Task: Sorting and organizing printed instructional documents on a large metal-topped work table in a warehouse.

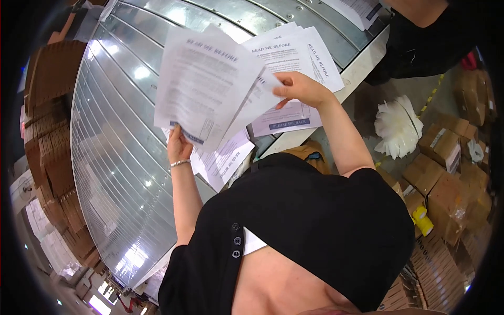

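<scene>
My left hand (179, 145) is closed on the lower edge of a printed paper sheet (202, 86), lifted above the table. The thumb lies on top, near the sheet's dark blue bottom band. Closed on the edge of another sheet (256, 100) is my right hand (303, 90), slightly blurred. That sheet slants partly behind the first one. Under my right hand, a fanned pile of similar sheets (278, 55) lies at the table's near edge. More printed sheets (223, 160) lie turned at an angle beside my left wrist.
The ribbed metal table (123, 142) reaches far and left. At the top right lie more papers (352, 9), near another person's arm (420, 10). Cardboard boxes (446, 199) crowd the floor at right, near a white plastic bundle (399, 126). Stacked flat cartons (52, 142) stand at left.
</scene>
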A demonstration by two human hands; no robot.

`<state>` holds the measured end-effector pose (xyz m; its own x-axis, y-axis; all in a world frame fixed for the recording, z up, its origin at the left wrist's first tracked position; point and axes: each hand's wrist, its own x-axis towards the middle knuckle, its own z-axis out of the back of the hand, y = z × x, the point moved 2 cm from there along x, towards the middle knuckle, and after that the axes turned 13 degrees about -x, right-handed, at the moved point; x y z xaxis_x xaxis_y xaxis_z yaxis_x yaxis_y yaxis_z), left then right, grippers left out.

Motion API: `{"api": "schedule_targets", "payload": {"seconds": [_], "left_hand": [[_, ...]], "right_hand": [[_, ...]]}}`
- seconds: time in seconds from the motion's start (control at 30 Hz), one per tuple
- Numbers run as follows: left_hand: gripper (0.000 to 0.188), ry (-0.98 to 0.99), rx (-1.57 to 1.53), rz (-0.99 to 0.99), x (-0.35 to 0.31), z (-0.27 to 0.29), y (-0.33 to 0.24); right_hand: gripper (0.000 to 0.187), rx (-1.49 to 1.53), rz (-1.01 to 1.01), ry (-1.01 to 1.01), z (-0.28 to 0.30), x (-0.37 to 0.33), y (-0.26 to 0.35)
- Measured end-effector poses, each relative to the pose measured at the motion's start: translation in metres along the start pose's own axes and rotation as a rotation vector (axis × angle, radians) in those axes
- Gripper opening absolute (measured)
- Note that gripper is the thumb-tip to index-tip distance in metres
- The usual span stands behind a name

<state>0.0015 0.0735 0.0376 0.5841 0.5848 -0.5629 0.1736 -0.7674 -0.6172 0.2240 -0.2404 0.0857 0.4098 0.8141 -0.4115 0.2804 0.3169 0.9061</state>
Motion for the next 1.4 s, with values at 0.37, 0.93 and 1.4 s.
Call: {"api": "schedule_targets", "payload": {"seconds": [0.37,0.93,1.4], "left_hand": [[0.026,-0.007,-0.178,-0.081,0.001,0.024,-0.019],[0.027,-0.017,-0.263,-0.081,-0.024,0.059,-0.034],[0.027,0.131,-0.113,-0.066,-0.005,0.004,-0.013]], "right_hand": [[0.067,-1.029,-0.375,-1.034,-0.001,-0.009,-0.063],[0.03,-0.785,-0.206,-0.788,0.07,0.022,-0.085],[0.049,-0.508,0.142,-0.486,0.048,0.013,0.007]]}}
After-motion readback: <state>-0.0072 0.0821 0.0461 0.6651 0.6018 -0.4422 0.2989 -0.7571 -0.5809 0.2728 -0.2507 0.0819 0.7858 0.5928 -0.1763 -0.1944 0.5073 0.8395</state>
